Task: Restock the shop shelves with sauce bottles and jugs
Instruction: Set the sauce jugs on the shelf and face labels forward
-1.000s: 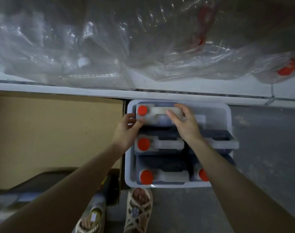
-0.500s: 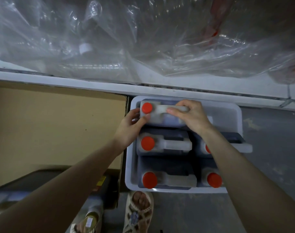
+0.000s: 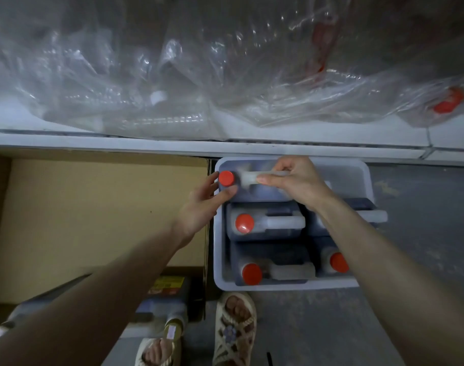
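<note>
At the crate's (image 3: 368, 180) 12 o'clock, the right hand (image 3: 297, 180) curls round the handle of the jug (image 3: 262, 194). The left hand (image 3: 199, 207) clasps its 9 o'clock corner.

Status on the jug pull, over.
Right hand grips far jug by handle; left hand holds its cap end. Jug sits in grey crate, not lifted clear. Neighbour jug packed tight against it; shelf edge close beyond crate.
</note>
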`<state>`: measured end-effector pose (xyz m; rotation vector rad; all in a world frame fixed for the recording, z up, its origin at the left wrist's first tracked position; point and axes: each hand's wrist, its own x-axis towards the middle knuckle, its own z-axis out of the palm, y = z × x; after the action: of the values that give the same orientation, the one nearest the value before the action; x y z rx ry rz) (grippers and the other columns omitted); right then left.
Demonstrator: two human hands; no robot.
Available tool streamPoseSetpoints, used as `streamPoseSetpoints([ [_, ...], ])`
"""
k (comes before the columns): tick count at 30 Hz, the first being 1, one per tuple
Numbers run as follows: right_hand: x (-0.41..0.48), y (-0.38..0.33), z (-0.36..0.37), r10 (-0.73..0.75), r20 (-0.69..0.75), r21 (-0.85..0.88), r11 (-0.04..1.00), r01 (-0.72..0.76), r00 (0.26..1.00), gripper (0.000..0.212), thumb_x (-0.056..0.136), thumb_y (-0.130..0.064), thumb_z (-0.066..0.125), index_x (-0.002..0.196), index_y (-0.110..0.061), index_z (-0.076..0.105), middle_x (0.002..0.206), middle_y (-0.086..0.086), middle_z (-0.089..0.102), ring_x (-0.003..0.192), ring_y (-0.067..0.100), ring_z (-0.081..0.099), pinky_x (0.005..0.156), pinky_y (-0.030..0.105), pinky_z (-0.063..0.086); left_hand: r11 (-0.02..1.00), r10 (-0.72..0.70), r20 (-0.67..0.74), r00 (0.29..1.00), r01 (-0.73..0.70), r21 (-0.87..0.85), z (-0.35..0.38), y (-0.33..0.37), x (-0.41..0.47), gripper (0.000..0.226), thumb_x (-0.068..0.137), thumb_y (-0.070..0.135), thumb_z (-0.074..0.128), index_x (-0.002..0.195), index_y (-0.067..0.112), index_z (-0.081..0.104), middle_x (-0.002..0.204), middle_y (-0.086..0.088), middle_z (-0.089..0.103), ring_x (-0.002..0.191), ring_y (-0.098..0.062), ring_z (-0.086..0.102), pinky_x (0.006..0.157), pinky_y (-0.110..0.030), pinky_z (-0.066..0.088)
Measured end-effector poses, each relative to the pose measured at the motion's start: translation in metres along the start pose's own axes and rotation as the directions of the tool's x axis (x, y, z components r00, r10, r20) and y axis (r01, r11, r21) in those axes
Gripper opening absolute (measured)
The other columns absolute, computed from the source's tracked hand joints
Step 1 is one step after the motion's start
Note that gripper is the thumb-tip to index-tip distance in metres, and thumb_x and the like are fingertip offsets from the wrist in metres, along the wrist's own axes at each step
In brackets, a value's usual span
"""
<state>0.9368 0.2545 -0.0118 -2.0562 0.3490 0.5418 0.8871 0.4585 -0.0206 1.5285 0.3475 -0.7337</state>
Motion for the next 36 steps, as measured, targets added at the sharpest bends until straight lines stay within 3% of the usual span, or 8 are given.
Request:
streamPoseSetpoints([
  [5,-0.061,-0.074,-0.041,-0.016,-0.066,0.095,0.995,0.023,0.998,0.027,0.072,-0.024,0.083,0.071,-0.006,0.063,0.063,0.001,0.055,0.058,0.009,0.048,0.052,0.014,0.037,0.991,0.132,0.022,0.991,-0.132,-0.026,-0.001,0.062,-0.051,0.054,0.088,0.014,0.065,0.135,0.032,0.045,0.121,0.018,0.058,0.094,0.013,0.061,0.067,-0.004,0.046],
  [12,-0.176,-0.215,-0.123,-0.06,-0.153,0.172,0.981,0.087,0.986,0.03,0.076,-0.021,0.079,0.059,-0.011,0.058,0.049,-0.007,0.052,0.044,-0.002,0.046,0.049,0.011,0.036,0.951,0.283,0.124,0.951,-0.295,0.094,-0.008,0.2,-0.163,0.084,0.071,0.019,0.079,0.144,0.026,0.038,0.136,0.002,0.054,0.125,-0.014,0.052,0.1,-0.032,0.048],
  [16,-0.267,-0.327,-0.183,-0.172,-0.175,0.137,0.971,0.197,0.97,0.039,0.076,-0.025,0.079,0.051,-0.011,0.053,0.04,-0.01,0.045,0.039,0.0,0.04,0.046,0.013,0.031,0.886,0.412,0.192,0.891,-0.44,0.142,-0.008,0.302,-0.247,0.083,0.073,0.001,0.078,0.144,0.013,0.036,0.13,0.001,0.057,0.112,0.001,0.057,0.088,-0.017,0.049],
  [19,-0.332,-0.407,-0.222,-0.263,-0.213,0.108,0.951,0.291,0.941,0.041,0.071,-0.03,0.08,0.05,-0.01,0.051,0.054,0.006,0.05,0.049,0.005,0.043,0.05,0.016,0.031,0.851,0.476,0.197,0.857,-0.505,0.14,-0.008,0.38,-0.316,0.084,0.067,0.006,0.084,0.138,0.016,0.041,0.123,0.007,0.06,0.106,0.004,0.06,0.085,-0.017,0.05],
  [24,-0.431,-0.538,-0.282,-0.419,-0.265,0.031,0.897,0.442,0.868,0.043,0.074,-0.029,0.08,0.048,-0.011,0.05,0.039,-0.007,0.039,0.038,0.003,0.032,0.042,0.015,0.025,0.719,0.664,0.093,0.742,-0.668,0.193,-0.018,0.504,-0.43,0.084,0.05,0.015,0.093,0.122,0.014,0.051,0.119,0.001,0.064,0.102,-0.004,0.063,0.087,-0.021,0.051],
  [30,-0.539,-0.669,-0.336,-0.621,-0.287,-0.042,0.769,0.638,0.729,0.037,0.067,-0.03,0.084,0.073,0.004,0.069,0.061,0.007,0.056,0.051,0.009,0.05,0.05,0.017,0.04,0.543,0.829,0.018,0.559,-0.812,0.213,-0.034,0.626,-0.554,0.086,0.038,0.043,0.091,0.114,0.023,0.056,0.113,0.006,0.068,0.104,-0.011,0.064,0.093,-0.036,0.052],
  [33,-0.581,-0.721,-0.352,-0.697,-0.299,-0.072,0.698,0.713,0.652,0.052,0.058,-0.038,0.085,0.084,0.004,0.071,0.065,0.006,0.061,0.053,0.01,0.054,0.052,0.019,0.042,0.467,0.878,0.008,0.479,-0.859,0.212,-0.043,0.674,-0.608,0.081,0.039,0.041,0.09,0.111,0.023,0.058,0.11,0.004,0.07,0.103,-0.014,0.066,0.094,-0.043,0.052],
  [36,-0.61,-0.767,-0.361,-0.758,-0.311,-0.097,0.625,0.775,0.573,0.042,0.066,-0.032,0.084,0.08,0.005,0.07,0.064,0.005,0.06,0.054,0.009,0.054,0.056,0.02,0.043,0.382,0.921,-0.007,0.391,-0.896,0.229,-0.054,0.711,-0.652,0.078,0.04,0.04,0.088,0.11,0.021,0.06,0.108,0.002,0.071,0.101,-0.014,0.067,0.094,-0.04,0.052],
])
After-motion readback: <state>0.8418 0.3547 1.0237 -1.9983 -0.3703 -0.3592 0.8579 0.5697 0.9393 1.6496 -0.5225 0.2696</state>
